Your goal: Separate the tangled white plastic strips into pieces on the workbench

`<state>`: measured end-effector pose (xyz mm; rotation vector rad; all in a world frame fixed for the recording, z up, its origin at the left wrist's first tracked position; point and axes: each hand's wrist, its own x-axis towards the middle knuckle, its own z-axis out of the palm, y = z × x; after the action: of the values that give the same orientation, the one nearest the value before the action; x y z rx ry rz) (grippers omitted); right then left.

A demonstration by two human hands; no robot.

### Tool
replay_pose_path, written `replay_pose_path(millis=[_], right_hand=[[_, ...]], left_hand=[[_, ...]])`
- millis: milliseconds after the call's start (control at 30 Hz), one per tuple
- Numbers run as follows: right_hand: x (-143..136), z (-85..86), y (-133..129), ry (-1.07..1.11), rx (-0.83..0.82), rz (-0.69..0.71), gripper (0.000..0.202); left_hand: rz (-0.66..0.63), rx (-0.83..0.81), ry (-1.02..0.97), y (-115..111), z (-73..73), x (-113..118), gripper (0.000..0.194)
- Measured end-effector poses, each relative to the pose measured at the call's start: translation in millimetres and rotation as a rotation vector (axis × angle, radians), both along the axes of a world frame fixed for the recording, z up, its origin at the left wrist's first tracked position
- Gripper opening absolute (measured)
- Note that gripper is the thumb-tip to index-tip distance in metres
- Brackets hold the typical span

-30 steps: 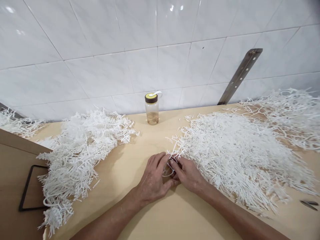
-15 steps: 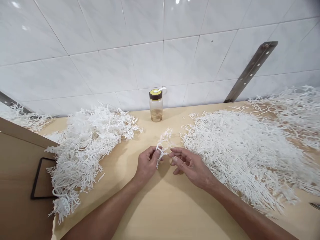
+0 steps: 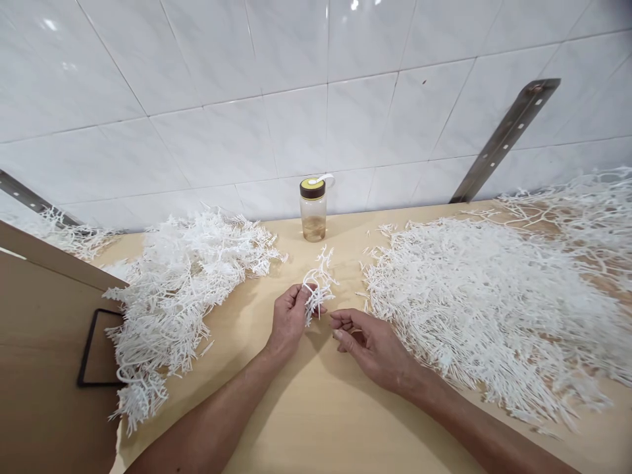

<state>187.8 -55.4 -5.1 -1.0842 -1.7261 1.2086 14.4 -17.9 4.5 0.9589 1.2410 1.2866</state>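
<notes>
My left hand (image 3: 289,321) pinches a white branching plastic sprig (image 3: 320,289) between thumb and fingers. The sprig has a curved, thicker stem and many thin forked twigs that stick up and to the right. Just right of it and lower, my right hand (image 3: 368,345) is loosely curled, with a gap between thumb and fingertips and nothing visible in them. Its fingertips are close to the sprig but apart from it. A heap of similar white sprigs (image 3: 182,296) lies on the left, and a wide pile of short white pieces (image 3: 474,303) on the right.
Behind the hands, a clear bottle (image 3: 313,214) with a yellow and black lid stands on the wooden table (image 3: 296,421) by the tiled wall. A cardboard box (image 3: 49,355) with a black-edged opening is at the left. A metal bracket (image 3: 503,141) leans at the back right.
My right hand has drawn slightly down and away from the sprig. The sprig shows more fully in my left hand, which stays nearly in place. The view has shifted slightly.
</notes>
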Motion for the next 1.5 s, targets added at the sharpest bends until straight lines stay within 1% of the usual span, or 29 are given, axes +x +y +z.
replay_pose_path(millis=[100, 233, 300, 367, 467, 567, 633, 733, 833, 933, 1067, 1200, 1300, 1367, 1500], right_hand=[[-2, -1.2, 1, 0.073, -0.048, 0.0, 0.033], [-3, 0.4, 3, 0.14, -0.128, -0.022, 0.041], [-4, 5.2, 3, 0.143, -0.113, -0.012, 0.042], [-4, 11.4, 3, 0.111, -0.078, 0.009, 0.037], [-4, 17.6, 3, 0.024, -0.022, -0.027, 0.031], [-5, 18.1, 3, -0.005, -0.002, -0.075, 0.031], [-5, 17.6, 3, 0.032, -0.03, -0.053, 0.031], [-8, 18.1, 1, 0.096, -0.086, -0.001, 0.031], [-11, 18.7, -1, 0.097, -0.104, 0.011, 0.031], [-13, 17.5, -2, 0.076, -0.089, 0.017, 0.03], [-15, 12.9, -3, 0.043, -0.029, -0.011, 0.029], [-13, 10.1, -1, 0.04, 0.015, -0.093, 0.029], [-7, 13.3, 2, 0.038, -0.018, -0.097, 0.031], [-3, 17.3, 5, 0.014, -0.034, -0.08, 0.032], [4, 22.5, 8, -0.06, -0.039, -0.056, 0.033]], left_hand=[[-0.025, 0.024, 0.016, -2, 1.0, 0, 0.038], [-0.088, 0.036, 0.033, -9, 4.4, 2, 0.038], [-0.136, 0.044, 0.067, -13, 4.4, 4, 0.039], [-0.168, 0.106, 0.139, -17, 2.6, 6, 0.036], [-0.163, 0.246, 0.253, -23, -1.5, 11, 0.029], [-0.151, 0.293, 0.275, -28, -4.2, 13, 0.029], [-0.141, 0.264, 0.25, -29, -4.5, 14, 0.031], [-0.101, 0.179, 0.195, -29, -2.9, 14, 0.036], [-0.061, 0.127, 0.173, -29, -0.6, 16, 0.037], [-0.059, 0.121, 0.161, -30, 0.6, 21, 0.036], [-0.092, 0.111, 0.097, -33, 2.1, 25, 0.038], [-0.191, 0.065, -0.027, -33, 10.1, 23, 0.043], [-0.277, 0.044, -0.079, -31, 17.8, 20, 0.036], [-0.299, 0.059, -0.064, -29, 20.6, 17, 0.033], [-0.262, 0.066, 0.038, -25, 19.5, 10, 0.03]])
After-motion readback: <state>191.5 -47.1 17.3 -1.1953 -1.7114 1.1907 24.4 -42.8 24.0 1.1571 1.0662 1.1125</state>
